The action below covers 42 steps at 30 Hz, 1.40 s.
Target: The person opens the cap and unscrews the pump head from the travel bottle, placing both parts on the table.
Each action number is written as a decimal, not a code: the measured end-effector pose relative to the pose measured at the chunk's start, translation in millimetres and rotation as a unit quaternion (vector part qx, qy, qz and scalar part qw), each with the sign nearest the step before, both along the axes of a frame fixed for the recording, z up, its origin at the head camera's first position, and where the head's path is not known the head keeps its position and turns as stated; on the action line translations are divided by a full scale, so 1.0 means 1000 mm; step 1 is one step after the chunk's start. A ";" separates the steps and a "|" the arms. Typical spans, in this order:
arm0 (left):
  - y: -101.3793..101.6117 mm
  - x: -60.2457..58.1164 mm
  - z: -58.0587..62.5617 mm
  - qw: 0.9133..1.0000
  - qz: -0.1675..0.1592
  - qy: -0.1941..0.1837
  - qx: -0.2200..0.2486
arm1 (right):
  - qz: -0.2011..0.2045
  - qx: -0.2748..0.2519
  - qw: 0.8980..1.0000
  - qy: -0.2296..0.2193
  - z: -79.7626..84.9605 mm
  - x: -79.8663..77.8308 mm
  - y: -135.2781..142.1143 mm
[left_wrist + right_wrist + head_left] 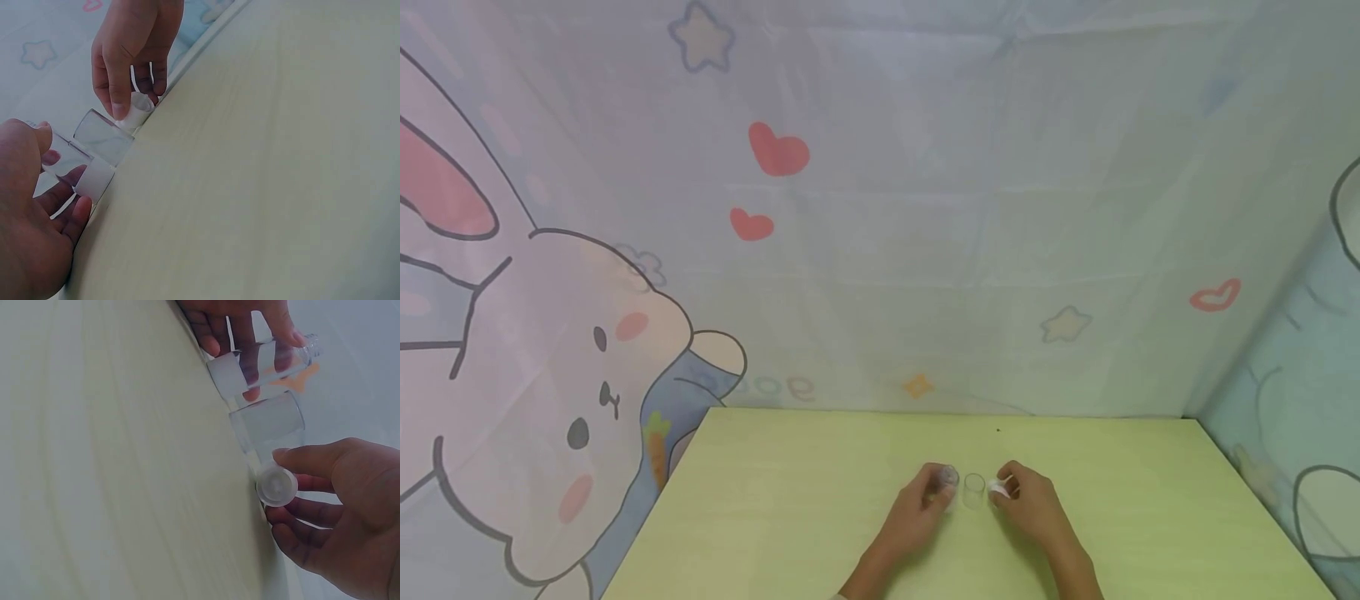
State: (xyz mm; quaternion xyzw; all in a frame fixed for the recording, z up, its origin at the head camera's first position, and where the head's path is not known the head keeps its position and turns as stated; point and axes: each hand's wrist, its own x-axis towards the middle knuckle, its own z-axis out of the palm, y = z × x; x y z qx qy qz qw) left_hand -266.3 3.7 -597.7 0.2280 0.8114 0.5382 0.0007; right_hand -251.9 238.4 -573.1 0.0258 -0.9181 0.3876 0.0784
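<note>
My left hand (922, 502) grips a clear bottle (270, 361) with a threaded, uncapped neck and a white band round its bottom. The bottle stands upright on the table, thumb on one side and fingers on the other. Just right of it, untouched by either hand, is a clear cylindrical cup (269, 420) with its round rim up. My right hand (1033, 504) pinches a small white cap (277, 486) between thumb and fingers, low by the tabletop. The cap lies tilted, its round hollow side showing in the right wrist view.
A pale yellow-green table (790, 483) spreads out under the hands. Behind it hangs a cloth backdrop (887, 250) printed with hearts, stars and a rabbit. One tiny dark speck (998, 430) lies near the table's far edge.
</note>
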 end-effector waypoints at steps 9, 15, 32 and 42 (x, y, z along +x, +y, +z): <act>0.001 -0.002 0.000 1.000 0.001 -0.012 -0.008 | -0.001 0.012 1.000 0.009 -0.002 -0.001 -0.001; 0.000 0.000 0.003 1.000 0.002 -0.014 -0.008 | 0.001 0.007 1.000 0.003 0.001 0.000 -0.003; 0.002 -0.002 0.000 1.000 0.009 -0.008 -0.007 | -0.007 0.022 1.000 -0.001 -0.004 -0.003 -0.002; 0.001 -0.002 -0.003 1.000 0.004 -0.013 0.000 | -0.013 0.033 0.999 -0.006 -0.005 -0.003 -0.004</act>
